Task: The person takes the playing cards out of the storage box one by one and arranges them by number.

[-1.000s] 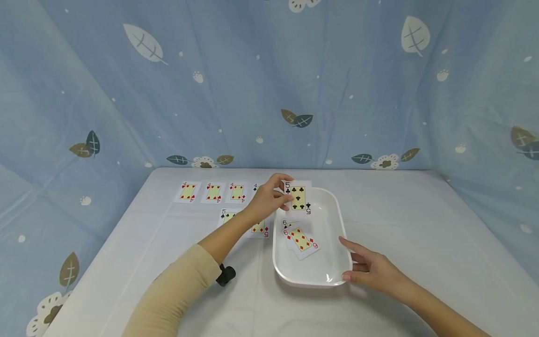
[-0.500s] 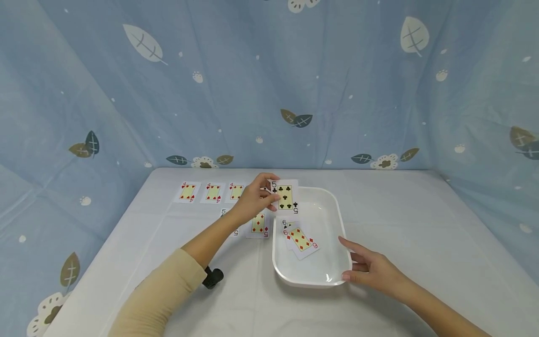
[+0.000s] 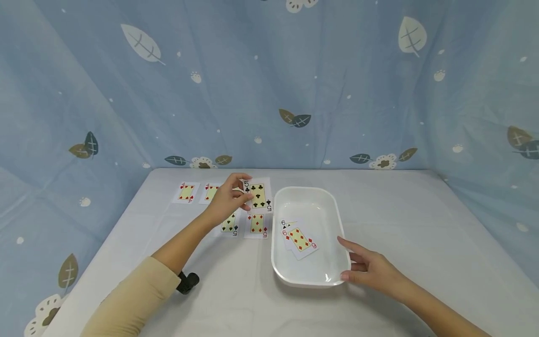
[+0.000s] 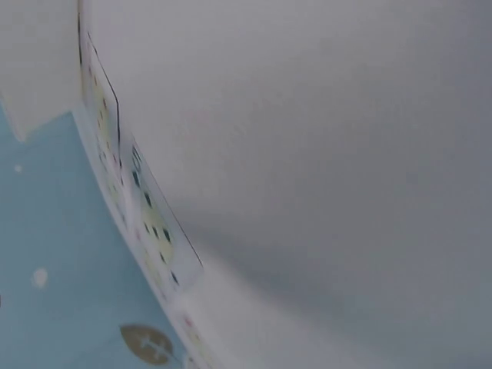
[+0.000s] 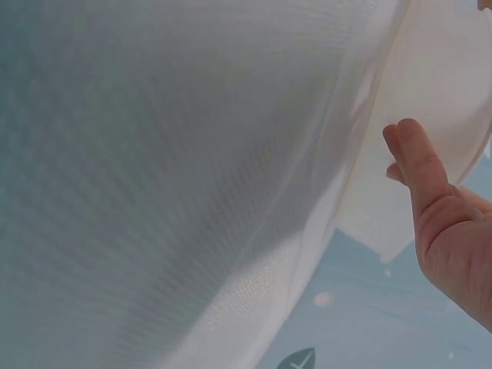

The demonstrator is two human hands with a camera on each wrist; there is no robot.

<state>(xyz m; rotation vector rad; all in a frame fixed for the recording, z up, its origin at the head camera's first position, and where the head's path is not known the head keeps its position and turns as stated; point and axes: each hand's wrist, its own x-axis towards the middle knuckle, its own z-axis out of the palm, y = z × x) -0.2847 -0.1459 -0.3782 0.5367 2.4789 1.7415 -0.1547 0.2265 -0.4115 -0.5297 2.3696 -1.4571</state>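
My left hand (image 3: 229,199) pinches a five of clubs (image 3: 258,195) by its left edge, face up at the back middle. The card overlaps the table just above a five of diamonds (image 3: 257,225). A five of spades (image 3: 229,223) lies left of that, partly behind the hand. My right hand (image 3: 370,269) holds the right side of a white tray (image 3: 330,224), thumb and forefinger at the rim and other fingers along the outer wall, as the right wrist view shows. Inside the tray, a six of diamonds (image 3: 299,239) overlaps another black six (image 3: 286,223).
In the back row lie a four of hearts (image 3: 186,192) and another red four (image 3: 210,192), with further cards there hidden by the left hand. A black device (image 3: 187,282) is at the left forearm. A blue patterned curtain (image 3: 236,84) closes off the table's back.
My left hand has carried the five of clubs leftward from over the tray to above the five of diamonds. The right hand stays at the tray, which has not moved.
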